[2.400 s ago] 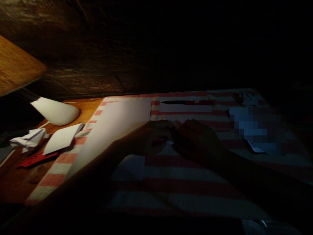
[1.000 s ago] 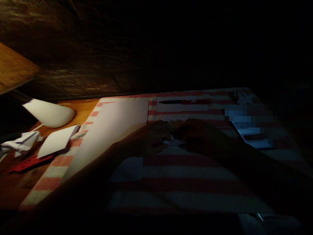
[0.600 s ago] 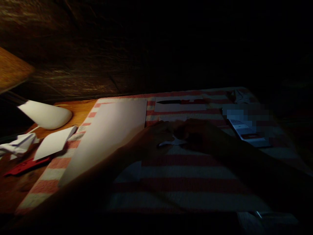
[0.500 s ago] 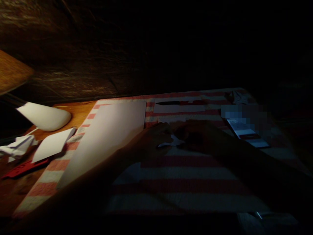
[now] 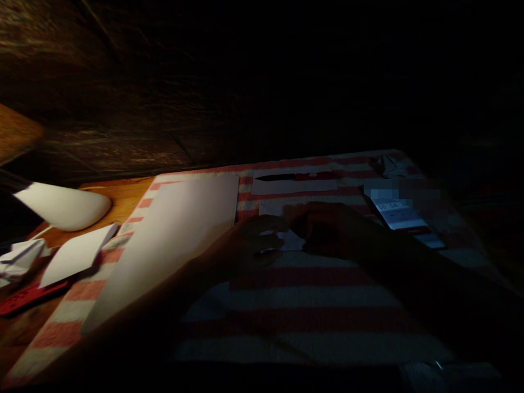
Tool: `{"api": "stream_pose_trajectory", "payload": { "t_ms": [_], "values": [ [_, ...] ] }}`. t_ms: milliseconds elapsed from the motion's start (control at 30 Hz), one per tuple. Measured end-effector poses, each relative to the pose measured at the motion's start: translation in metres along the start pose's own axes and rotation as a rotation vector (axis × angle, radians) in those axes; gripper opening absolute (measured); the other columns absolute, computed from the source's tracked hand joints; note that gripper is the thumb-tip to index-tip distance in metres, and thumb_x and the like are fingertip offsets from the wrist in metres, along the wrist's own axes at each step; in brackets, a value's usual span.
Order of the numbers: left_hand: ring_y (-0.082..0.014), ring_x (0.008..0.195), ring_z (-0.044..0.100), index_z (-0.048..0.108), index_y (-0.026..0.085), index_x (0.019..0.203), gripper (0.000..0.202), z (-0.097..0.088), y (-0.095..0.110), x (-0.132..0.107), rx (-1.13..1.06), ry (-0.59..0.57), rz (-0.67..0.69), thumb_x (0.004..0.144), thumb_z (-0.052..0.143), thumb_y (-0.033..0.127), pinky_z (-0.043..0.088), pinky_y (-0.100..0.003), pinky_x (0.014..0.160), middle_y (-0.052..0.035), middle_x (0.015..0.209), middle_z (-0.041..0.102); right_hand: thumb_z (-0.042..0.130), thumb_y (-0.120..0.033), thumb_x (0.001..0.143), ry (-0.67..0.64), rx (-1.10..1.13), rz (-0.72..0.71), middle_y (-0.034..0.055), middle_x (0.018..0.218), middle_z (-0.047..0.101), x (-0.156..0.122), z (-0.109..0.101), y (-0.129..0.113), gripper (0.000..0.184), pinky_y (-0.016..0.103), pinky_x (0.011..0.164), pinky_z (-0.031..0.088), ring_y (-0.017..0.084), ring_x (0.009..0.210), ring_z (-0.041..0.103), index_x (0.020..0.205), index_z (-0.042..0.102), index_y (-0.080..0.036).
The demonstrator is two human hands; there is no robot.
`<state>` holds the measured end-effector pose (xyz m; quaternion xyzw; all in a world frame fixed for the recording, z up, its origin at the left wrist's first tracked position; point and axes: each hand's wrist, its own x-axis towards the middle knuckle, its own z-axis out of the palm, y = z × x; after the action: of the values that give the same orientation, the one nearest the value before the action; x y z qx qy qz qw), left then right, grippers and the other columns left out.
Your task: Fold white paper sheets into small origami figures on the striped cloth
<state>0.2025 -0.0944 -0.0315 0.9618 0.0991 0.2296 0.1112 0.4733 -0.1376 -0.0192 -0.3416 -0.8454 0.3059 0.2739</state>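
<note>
In the dim middle of the head view, my left hand (image 5: 256, 240) is closed on a small piece of white paper (image 5: 292, 240). My right hand (image 5: 333, 229) grips the same piece from the other side, its fingers bent around the right edge. Both hands are in deep shadow, so the fingertips are hard to make out. Just beyond them, a pale paper (image 5: 272, 208) lies partly hidden on the striped cloth (image 5: 311, 297). Farther back, a knife with a dark blade and red handle (image 5: 295, 176) rests on another white sheet (image 5: 266, 188).
A large white sheet (image 5: 180, 229) covers the cloth's left part. At far left are a lamp base (image 5: 67, 206), folded white paper (image 5: 79, 254), a red object (image 5: 33, 297) and crumpled paper (image 5: 20, 261). A lit phone (image 5: 403, 215) lies at right; a dark wall stands behind.
The view has shifted slightly, so the table things sit farther left and lower. The left fingers now lie farther over the small paper, which looks flatter between both hands.
</note>
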Motion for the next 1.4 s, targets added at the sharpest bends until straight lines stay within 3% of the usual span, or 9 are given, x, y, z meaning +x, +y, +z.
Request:
{"api": "stream_pose_trajectory", "payload": {
  "t_ms": [267,433,567,733,967,1200,1400],
  "values": [
    [-0.0204,0.113,0.070,0.070,0.016,0.099,0.009,-0.0013,0.0001,0.0013,-0.004,0.002,-0.006,0.096,0.063,0.019,0.062,-0.032,0.092,-0.0126,0.122,0.071,0.071,-0.008,0.081,-0.022,0.058,-0.039,0.0069,0.115,0.065,-0.0006,-0.0045,-0.0020,0.019,0.035,0.090,0.052,0.020,0.104,0.064,0.093,0.063,-0.020],
    [-0.0204,0.110,0.071,0.070,0.016,0.097,0.009,-0.0019,0.0010,0.0023,0.010,-0.015,-0.014,0.096,0.062,0.020,0.063,-0.035,0.090,-0.0117,0.125,0.070,0.070,-0.014,0.086,-0.019,0.063,-0.041,0.0073,0.115,0.066,-0.0001,-0.0025,-0.0019,0.012,0.036,0.092,0.052,0.019,0.104,0.065,0.095,0.065,-0.020],
    [-0.0207,0.112,0.070,0.071,0.017,0.101,0.012,-0.0006,-0.0008,0.0018,0.018,-0.008,0.014,0.097,0.061,0.021,0.063,-0.035,0.091,-0.0114,0.125,0.072,0.078,-0.024,0.084,0.033,0.041,-0.064,0.0072,0.122,0.067,-0.0003,0.0021,0.0022,0.019,0.040,0.097,0.051,0.021,0.112,0.064,0.098,0.065,-0.021],
    [-0.0208,0.116,0.069,0.071,0.017,0.103,0.012,-0.0008,-0.0022,0.0011,0.011,-0.009,0.013,0.096,0.062,0.019,0.063,-0.036,0.093,-0.0115,0.125,0.072,0.074,-0.015,0.083,0.014,0.022,-0.025,0.0062,0.119,0.067,-0.0011,0.0018,0.0025,0.018,0.040,0.095,0.052,0.021,0.108,0.065,0.096,0.065,-0.021],
    [-0.0199,0.113,0.071,0.073,0.018,0.101,0.011,-0.0009,-0.0012,0.0023,-0.021,-0.025,-0.042,0.094,0.065,0.019,0.064,-0.035,0.092,-0.0089,0.120,0.075,0.074,-0.014,0.083,0.005,0.046,-0.037,0.0054,0.119,0.066,-0.0010,0.0014,0.0033,0.017,0.039,0.096,0.052,0.020,0.109,0.065,0.093,0.062,-0.021],
    [-0.0211,0.111,0.071,0.073,0.018,0.105,0.014,-0.0011,-0.0008,0.0017,-0.036,-0.043,-0.081,0.096,0.064,0.022,0.064,-0.035,0.090,-0.0112,0.119,0.075,0.073,-0.017,0.087,0.001,0.066,-0.047,0.0058,0.123,0.064,0.0006,0.0026,0.0025,0.017,0.040,0.101,0.051,0.020,0.116,0.063,0.101,0.067,-0.022],
    [-0.0196,0.112,0.071,0.073,0.018,0.102,0.011,-0.0023,-0.0012,0.0022,-0.001,-0.042,-0.036,0.095,0.064,0.020,0.063,-0.032,0.091,-0.0090,0.121,0.075,0.072,-0.016,0.088,-0.008,0.082,-0.072,0.0076,0.122,0.064,-0.0003,0.0027,0.0038,0.005,0.037,0.099,0.052,0.019,0.114,0.064,0.090,0.069,-0.019]
  ]
}}
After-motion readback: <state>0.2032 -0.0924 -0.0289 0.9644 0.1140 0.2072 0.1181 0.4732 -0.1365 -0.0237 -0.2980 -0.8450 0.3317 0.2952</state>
